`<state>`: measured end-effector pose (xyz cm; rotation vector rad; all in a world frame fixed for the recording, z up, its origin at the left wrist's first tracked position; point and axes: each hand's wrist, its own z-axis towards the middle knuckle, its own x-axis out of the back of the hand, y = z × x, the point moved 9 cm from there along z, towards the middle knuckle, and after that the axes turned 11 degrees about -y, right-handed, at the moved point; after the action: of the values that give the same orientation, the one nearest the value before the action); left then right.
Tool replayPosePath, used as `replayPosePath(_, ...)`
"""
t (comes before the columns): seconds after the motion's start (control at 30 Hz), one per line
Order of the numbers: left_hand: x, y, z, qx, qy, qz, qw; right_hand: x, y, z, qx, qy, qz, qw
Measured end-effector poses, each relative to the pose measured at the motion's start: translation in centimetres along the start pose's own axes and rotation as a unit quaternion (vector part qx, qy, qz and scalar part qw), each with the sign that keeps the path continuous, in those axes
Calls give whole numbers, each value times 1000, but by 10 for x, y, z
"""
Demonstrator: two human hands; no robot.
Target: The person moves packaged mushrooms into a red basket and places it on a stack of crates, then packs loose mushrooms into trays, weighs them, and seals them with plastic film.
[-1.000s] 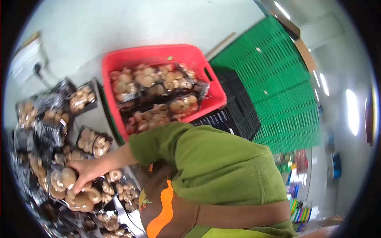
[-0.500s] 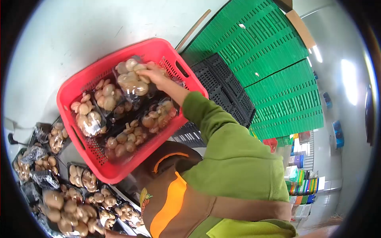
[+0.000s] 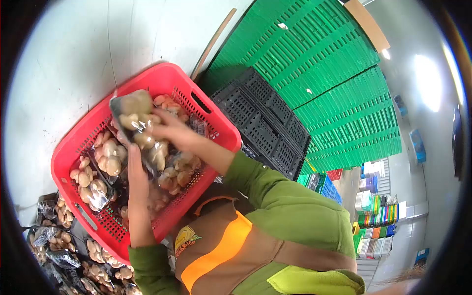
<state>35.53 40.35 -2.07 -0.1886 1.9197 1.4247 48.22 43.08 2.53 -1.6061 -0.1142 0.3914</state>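
Observation:
A red plastic basket [image 3: 73, 142] holds several film-wrapped packs of brown mushrooms, among them one pack [image 3: 110, 157] left of my hands. Above these, a larger mushroom pack [image 3: 140, 118] is tilted between my two hands, its dark tray edge facing left. My right hand [image 3: 172, 130] reaches in from the right, fingers pressed on the film over the mushrooms. From below comes my left hand [image 3: 136, 169], closed along the pack's lower left edge; part of its grip is hidden. Both hands are slightly blurred.
More mushroom packs [image 3: 61, 241] lie crowded below the basket at the lower left. Folded black crates [image 3: 265, 118] and tall stacks of green crates [image 3: 314, 64] stand on the right. A pale wall [image 3: 73, 64] rises behind the basket.
My left hand has come up from the loose packs at the lower left into the basket. Both hands now meet at one mushroom pack. The basket appears shifted left and lower in view.

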Motion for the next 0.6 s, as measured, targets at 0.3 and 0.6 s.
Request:
replayPosePath(0.3,-26,-21,39,-92,-29,825,557,150,61,46,-62,181,-531,825)
replayPosePath(0.6,-12,85,-92,-178,67,623,759,16,-20,42,117,105,-586,795)
